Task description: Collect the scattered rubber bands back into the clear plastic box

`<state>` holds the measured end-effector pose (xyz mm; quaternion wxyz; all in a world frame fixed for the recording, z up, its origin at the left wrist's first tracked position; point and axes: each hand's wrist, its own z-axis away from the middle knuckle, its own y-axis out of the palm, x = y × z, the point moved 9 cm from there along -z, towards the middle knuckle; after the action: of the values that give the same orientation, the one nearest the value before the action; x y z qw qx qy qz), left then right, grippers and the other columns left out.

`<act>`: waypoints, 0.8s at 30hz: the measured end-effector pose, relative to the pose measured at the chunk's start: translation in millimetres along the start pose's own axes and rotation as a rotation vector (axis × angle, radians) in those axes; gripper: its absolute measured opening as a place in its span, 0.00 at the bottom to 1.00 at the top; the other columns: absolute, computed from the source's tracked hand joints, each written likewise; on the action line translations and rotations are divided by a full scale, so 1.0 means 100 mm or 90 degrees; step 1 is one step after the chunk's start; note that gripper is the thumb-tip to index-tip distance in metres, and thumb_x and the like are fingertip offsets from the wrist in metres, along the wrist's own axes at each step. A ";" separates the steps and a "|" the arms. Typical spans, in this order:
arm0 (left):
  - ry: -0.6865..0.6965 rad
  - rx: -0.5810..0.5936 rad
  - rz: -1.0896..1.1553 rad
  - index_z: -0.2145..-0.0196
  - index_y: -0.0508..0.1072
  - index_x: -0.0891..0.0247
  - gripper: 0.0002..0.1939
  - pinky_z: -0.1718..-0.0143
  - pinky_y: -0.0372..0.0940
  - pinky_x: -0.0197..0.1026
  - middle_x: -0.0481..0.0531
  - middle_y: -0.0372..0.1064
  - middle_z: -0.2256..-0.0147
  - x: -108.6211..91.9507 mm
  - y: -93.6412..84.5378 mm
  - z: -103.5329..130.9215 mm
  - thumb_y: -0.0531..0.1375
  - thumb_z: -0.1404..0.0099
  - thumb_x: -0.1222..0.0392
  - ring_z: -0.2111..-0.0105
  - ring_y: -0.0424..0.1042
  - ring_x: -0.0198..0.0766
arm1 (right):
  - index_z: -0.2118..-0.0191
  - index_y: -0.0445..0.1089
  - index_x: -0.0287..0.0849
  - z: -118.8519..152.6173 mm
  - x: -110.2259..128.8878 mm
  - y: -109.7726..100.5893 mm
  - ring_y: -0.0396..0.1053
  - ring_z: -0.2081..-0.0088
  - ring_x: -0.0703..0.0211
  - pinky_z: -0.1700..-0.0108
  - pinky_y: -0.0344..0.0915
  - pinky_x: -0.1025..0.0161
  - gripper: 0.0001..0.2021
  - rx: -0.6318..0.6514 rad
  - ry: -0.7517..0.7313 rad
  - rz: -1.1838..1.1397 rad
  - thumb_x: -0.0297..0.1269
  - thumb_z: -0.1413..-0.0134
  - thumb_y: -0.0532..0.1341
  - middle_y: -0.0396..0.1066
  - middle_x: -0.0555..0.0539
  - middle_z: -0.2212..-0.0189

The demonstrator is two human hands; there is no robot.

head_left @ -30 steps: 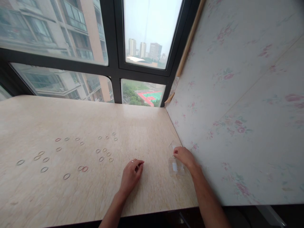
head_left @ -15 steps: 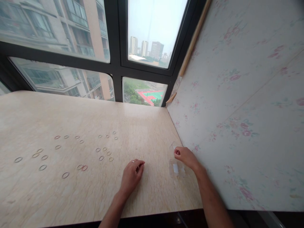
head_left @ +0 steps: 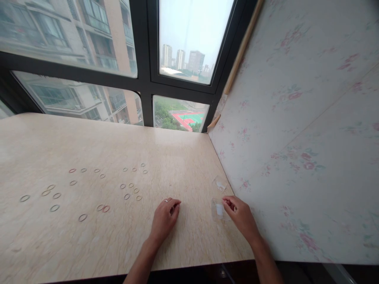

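clock: centre of view, 12 pointing at window
left hand: [head_left: 165,217] resting on counter [head_left: 195,236] between 6 and 7 o'clock; fingers curling in loosely, tips closing near thumb; no loose thing showing in it, inside of palm hiding; finger ring [head_left: 166,201] showing
right hand: [head_left: 240,215] reaching in between 4 and 5 o'clock; thumb and index bending together in a pinch at clear case; contact unclear, cannot tell if they are gripping anything
clear case: [head_left: 217,216] lying on counter at 5 o'clock, partly hiding behind right fingers; white patch [head_left: 219,209] showing; contents too faint to tell
touching pair: plain band [head_left: 100,204] and red band [head_left: 106,212] lying side by side at 8 o'clock
wide-spread bands: about eleven more lying toward 8 to 9 o'clock, incl. dark band [head_left: 83,220], far-left band [head_left: 25,201], red one at back [head_left: 72,172]; mostly apart, two yellowish ones nearly meeting
small bands: nine lying near 8 o'clock, e.g. yellowish band [head_left: 139,200]; four forming back cluster, five forming front cluster
clear plastic piece: [head_left: 219,184] lying beyond case between 4 and 5 o'clock, maybe its lid
done: about 22 bands are lying out on counter, outside case, loosely grouping
left: cannot tell; case contents and pinch not showing clearly
wall: [head_left: 296,118] flowered, rising at 3 o'clock
window frame: [head_left: 145,71] standing 11 to 12 o'clock, buildings [head_left: 196,61] showing outside
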<state>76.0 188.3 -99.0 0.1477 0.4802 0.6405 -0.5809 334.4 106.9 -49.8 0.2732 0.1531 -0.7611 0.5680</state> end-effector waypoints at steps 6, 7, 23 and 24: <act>-0.010 0.006 0.005 0.64 0.73 0.62 0.11 0.63 0.62 0.42 0.53 0.70 0.68 0.00 0.00 0.01 0.51 0.34 0.60 0.65 0.69 0.40 | 0.55 0.72 0.44 0.46 -0.32 0.05 0.65 0.71 0.57 0.63 0.65 0.59 0.19 -0.020 0.063 0.007 0.52 0.47 0.61 0.68 0.47 0.67; -0.011 0.007 0.004 0.64 0.73 0.62 0.10 0.63 0.62 0.42 0.53 0.70 0.68 0.00 0.00 0.01 0.51 0.34 0.61 0.65 0.69 0.40 | 0.56 0.73 0.45 0.51 -0.37 0.08 0.66 0.70 0.56 0.62 0.66 0.59 0.19 -0.024 0.061 0.005 0.52 0.47 0.61 0.68 0.46 0.66; -0.045 -0.012 0.029 0.65 0.74 0.63 0.07 0.64 0.60 0.40 0.51 0.70 0.69 0.01 -0.01 0.06 0.55 0.37 0.66 0.67 0.67 0.38 | 0.69 0.78 0.48 0.47 -0.53 0.14 0.72 0.64 0.54 0.62 0.70 0.61 0.24 -0.119 -0.053 -0.012 0.60 0.42 0.53 0.69 0.44 0.65; -0.046 -0.011 0.029 0.66 0.74 0.63 0.07 0.64 0.60 0.40 0.51 0.70 0.69 0.01 -0.01 0.06 0.55 0.37 0.66 0.67 0.67 0.38 | 0.69 0.77 0.48 0.47 -0.52 0.13 0.72 0.64 0.55 0.63 0.71 0.62 0.24 -0.127 -0.071 -0.009 0.60 0.42 0.53 0.69 0.44 0.65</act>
<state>72.3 183.2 -100.7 0.1881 0.4722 0.6286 -0.5887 357.8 62.7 -99.8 0.2483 0.1616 -0.8268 0.4781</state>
